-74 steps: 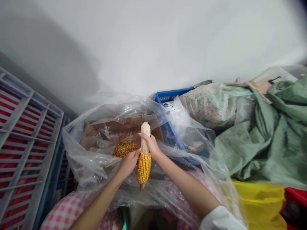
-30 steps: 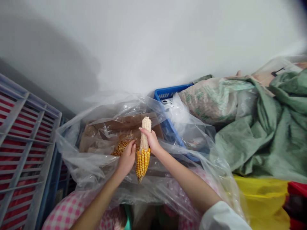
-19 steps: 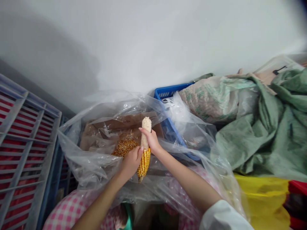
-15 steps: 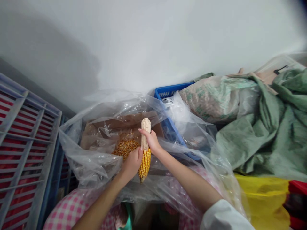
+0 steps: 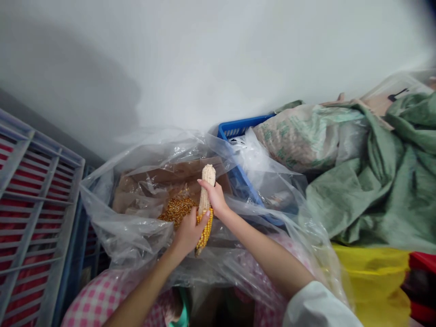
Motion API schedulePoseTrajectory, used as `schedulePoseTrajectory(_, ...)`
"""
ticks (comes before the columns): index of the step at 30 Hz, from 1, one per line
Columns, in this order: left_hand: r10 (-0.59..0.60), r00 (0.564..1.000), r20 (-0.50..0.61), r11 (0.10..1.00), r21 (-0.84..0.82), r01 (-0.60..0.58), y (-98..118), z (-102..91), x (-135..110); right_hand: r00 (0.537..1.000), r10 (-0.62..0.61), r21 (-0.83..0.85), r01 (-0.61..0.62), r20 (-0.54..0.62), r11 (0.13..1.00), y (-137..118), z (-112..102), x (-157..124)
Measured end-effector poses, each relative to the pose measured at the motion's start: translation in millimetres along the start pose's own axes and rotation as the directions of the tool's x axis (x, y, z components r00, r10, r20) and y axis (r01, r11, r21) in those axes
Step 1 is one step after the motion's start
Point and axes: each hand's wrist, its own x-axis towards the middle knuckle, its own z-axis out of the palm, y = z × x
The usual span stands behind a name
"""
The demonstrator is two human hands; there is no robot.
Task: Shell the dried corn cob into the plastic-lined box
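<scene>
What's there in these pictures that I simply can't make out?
In the head view:
- Corn: its underside faces away, and the left grip hides some kernels.
- Loose kernels: only the pile's top shows, so its depth is hidden.
- Crate: cut off by the left edge; its bars partly hide something red.
- Sack: cloudy plastic blurs its contents.
- Green cloth: covers whatever lies beneath.

I watch through a single head-worn view, facing forward and down; it looks from above the checked cloth (image 5: pixel 97 299), near enough that the left hand (image 5: pixel 188 228) and right hand (image 5: pixel 215 197) sit just below centre; the pale wall (image 5: pixel 218 59) spans the top.
</scene>
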Motion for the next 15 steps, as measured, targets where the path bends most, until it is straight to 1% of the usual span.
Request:
schedulePoseTrajectory(5,-0.003,1.0,-0.023,1.0,0.031,0.003,-6,6.8,3,1.0,0.015,-0.016,-0.015,-0.003,1.0,7,1,2)
schedulePoseTrajectory(8,-0.031,0.999,-0.017,0.998,0.056,0.032,-5,8.8,1,1.0,0.024,-0.015,-0.024,-0.007,1.0,10,1,3)
schedulePoseTrajectory(13,-0.058,0.998,-0.026,0.998,-0.023,0.057,-3,11.9,0,0.998,0.053,0.004,-0.053,-0.015,0.999,14,0,4)
schedulePoseTrajectory(15,-0.101,0.994,-0.046,0.992,-0.082,0.097,-5,11.8,4,0.997,0.069,0.019,-0.069,-0.014,0.997,13,0,4)
